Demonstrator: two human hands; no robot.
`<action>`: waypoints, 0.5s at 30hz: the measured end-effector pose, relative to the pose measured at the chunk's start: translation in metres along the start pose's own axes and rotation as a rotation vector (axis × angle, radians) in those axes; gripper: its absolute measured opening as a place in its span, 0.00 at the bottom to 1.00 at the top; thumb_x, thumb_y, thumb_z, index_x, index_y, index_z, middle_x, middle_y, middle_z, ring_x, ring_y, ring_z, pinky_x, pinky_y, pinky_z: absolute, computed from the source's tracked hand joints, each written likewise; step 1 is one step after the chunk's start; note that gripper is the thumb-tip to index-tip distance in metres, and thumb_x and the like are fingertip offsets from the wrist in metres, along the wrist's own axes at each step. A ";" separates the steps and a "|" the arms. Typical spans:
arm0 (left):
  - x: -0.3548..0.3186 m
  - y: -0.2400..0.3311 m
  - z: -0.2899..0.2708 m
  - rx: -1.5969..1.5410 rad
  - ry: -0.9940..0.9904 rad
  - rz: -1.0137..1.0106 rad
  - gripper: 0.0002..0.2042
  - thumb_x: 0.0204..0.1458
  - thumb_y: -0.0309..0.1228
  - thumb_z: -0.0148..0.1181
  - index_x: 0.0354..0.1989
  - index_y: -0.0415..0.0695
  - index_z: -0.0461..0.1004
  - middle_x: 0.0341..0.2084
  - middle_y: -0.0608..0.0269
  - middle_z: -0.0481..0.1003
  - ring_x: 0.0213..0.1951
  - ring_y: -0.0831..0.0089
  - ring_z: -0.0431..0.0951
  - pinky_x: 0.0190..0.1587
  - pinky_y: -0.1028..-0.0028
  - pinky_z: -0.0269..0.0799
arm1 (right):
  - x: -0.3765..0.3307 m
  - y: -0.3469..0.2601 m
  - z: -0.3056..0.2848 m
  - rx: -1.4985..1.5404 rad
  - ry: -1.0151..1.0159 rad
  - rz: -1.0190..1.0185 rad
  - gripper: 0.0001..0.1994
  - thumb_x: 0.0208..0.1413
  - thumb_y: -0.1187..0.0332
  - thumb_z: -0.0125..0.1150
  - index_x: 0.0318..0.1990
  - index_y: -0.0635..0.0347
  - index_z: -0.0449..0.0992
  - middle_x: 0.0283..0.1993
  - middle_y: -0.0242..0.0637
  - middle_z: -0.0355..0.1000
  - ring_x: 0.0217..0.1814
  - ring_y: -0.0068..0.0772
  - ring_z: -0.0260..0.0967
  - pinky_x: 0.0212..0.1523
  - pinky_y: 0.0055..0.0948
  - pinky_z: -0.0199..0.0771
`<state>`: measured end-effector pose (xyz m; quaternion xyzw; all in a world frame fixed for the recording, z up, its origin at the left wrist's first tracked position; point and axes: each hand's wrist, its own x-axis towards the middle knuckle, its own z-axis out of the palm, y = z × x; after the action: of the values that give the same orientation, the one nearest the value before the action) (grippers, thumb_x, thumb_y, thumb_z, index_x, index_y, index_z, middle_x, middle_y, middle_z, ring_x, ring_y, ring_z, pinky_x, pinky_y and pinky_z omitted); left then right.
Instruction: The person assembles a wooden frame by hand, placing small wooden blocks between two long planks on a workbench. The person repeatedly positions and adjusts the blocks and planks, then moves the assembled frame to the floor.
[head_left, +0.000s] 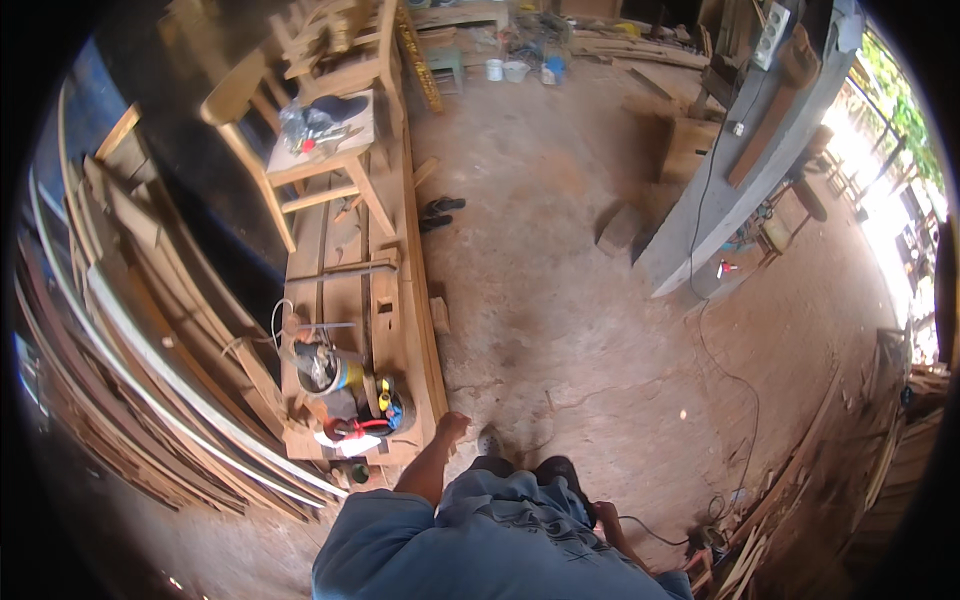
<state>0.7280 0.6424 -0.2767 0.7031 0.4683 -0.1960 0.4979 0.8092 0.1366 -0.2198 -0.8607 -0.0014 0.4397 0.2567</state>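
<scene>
My left hand (453,428) hangs beside the near right corner of the wooden workbench (405,440), its fingers curled in with nothing visible in them. Low against my right side is my right hand (605,514), small in view, its fingers mostly hidden. A black cable (655,532) runs over the floor from close by that hand; whether the hand holds it cannot be made out. On the bench end nearest my left hand stand a tin can (347,374) stuffed with items and a container with yellow-handled and blue tools (387,397). Something red (352,430) lies in front of them.
A wooden chair (325,160) stands on the bench with a dark cap (338,108) on its seat. Long boards (170,330) lean along the left. A grey pillar (715,205) rises at the right, a cable beside it. Wood offcuts (760,530) lie lower right; sandals (440,213) lie by the bench.
</scene>
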 end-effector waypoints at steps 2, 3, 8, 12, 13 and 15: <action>0.012 0.027 -0.003 0.312 -0.146 0.313 0.11 0.54 0.39 0.58 0.36 0.48 0.84 0.36 0.53 0.82 0.41 0.55 0.83 0.46 0.60 0.77 | 0.015 -0.016 0.003 0.271 0.029 -0.100 0.16 0.60 0.59 0.57 0.28 0.60 0.81 0.22 0.35 0.74 0.20 0.30 0.70 0.23 0.34 0.69; 0.018 0.044 -0.003 0.495 -0.269 0.384 0.13 0.55 0.41 0.57 0.36 0.49 0.85 0.35 0.54 0.83 0.40 0.56 0.83 0.45 0.61 0.77 | 0.025 -0.022 0.001 0.394 0.060 -0.145 0.15 0.59 0.60 0.58 0.29 0.61 0.82 0.21 0.35 0.74 0.21 0.30 0.69 0.23 0.35 0.69; 0.056 0.116 -0.002 0.304 -0.423 0.168 0.29 0.56 0.59 0.55 0.22 0.44 0.83 0.24 0.58 0.82 0.32 0.63 0.83 0.41 0.66 0.75 | 0.130 -0.065 -0.017 0.129 0.036 0.107 0.10 0.55 0.65 0.61 0.33 0.63 0.82 0.24 0.39 0.77 0.25 0.28 0.72 0.26 0.37 0.69; 0.117 0.161 -0.024 0.233 -0.293 0.071 0.31 0.58 0.61 0.51 0.24 0.45 0.85 0.22 0.60 0.81 0.29 0.65 0.83 0.42 0.65 0.76 | 0.240 -0.114 -0.076 -0.222 -0.103 -0.045 0.10 0.39 0.70 0.68 0.34 0.55 0.84 0.28 0.42 0.79 0.30 0.38 0.81 0.32 0.38 0.80; 0.132 0.171 -0.035 0.178 -0.293 -0.014 0.31 0.59 0.60 0.50 0.24 0.46 0.86 0.17 0.63 0.80 0.28 0.68 0.82 0.39 0.63 0.76 | 0.266 -0.128 -0.101 0.239 -0.179 0.169 0.10 0.39 0.70 0.69 0.33 0.54 0.84 0.27 0.43 0.79 0.27 0.38 0.80 0.28 0.37 0.79; 0.157 0.193 -0.063 0.091 -0.328 -0.028 0.29 0.61 0.59 0.47 0.32 0.46 0.85 0.24 0.66 0.82 0.30 0.69 0.82 0.37 0.61 0.75 | 0.334 -0.177 -0.158 -0.650 -0.341 -0.103 0.09 0.43 0.71 0.66 0.34 0.55 0.84 0.25 0.41 0.78 0.26 0.36 0.81 0.24 0.35 0.79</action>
<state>0.9574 0.7580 -0.2666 0.6770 0.3812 -0.3358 0.5326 1.1732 0.2964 -0.3176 -0.8105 -0.2270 0.5398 -0.0120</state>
